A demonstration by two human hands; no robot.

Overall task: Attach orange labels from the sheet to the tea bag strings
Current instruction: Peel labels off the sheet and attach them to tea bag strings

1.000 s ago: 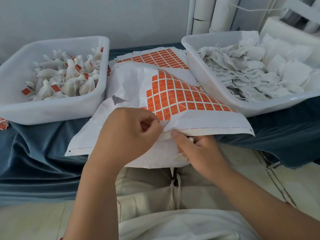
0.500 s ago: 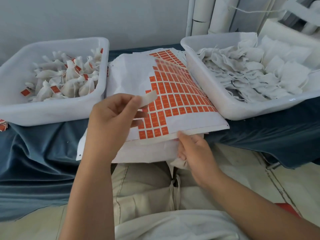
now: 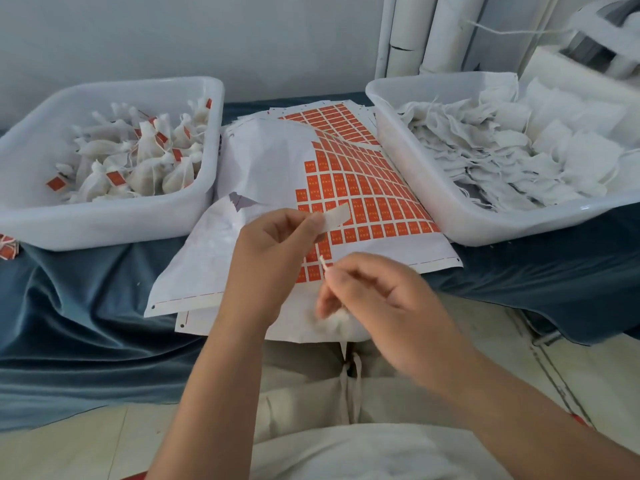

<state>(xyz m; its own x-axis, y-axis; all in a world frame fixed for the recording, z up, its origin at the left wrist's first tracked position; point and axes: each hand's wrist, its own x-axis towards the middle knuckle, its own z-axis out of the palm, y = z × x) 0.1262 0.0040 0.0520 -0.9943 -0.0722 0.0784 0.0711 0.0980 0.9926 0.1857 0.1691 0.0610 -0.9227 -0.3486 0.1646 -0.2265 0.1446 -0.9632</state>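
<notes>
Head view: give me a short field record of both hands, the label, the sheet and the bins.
left hand: pinches a peeled label, pale side to camera, above the sheet
right hand: pinches a string end; blurred tea bag beneath
label and string: apart, not yet joined
label sheet: between the bins, left part bare
left bin: bags with orange labels
right bin: bags without labels
</notes>
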